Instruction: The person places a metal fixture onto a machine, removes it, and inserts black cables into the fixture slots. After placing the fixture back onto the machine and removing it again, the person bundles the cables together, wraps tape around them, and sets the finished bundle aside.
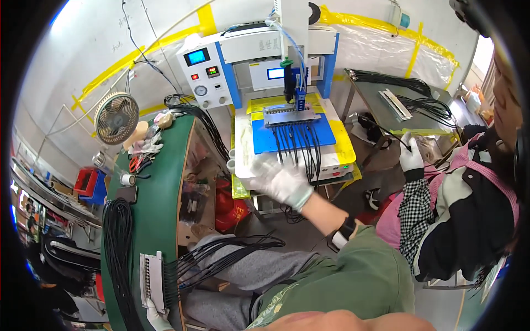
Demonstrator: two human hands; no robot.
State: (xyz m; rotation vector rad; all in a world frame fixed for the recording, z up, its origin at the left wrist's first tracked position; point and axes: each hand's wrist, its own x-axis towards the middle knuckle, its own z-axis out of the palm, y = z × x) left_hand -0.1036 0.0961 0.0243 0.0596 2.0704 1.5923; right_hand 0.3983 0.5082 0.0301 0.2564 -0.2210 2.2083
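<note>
The left hand (157,318), in a white glove, is at the near end of a metal bar (152,278) on the near part of the green table (157,193). A fingertip lies against the bar; the other fingers are hidden, so I cannot tell how firmly it grips. Black cables (221,256) run from the bar to the right, over the person's lap. Left of the bar lies a long bundle of black cords (117,243).

The right hand (284,182), also gloved and slightly blurred, is spread wide with nothing seen in it, before the near edge of the machine (243,140). Whether it touches anything there I cannot tell. Farther off, a second bar (290,116) sits on a blue mat (266,140), its cables hanging toward the near side.

At the far left, beyond the green table, a red bin (85,181) and a blue bin (100,188) stand together; their contents are too small to make out. A red bag (232,214) is low down between table and machine, its inside out of sight. At right, a co-worker's gloved hand (411,156) holds a black cable.
</note>
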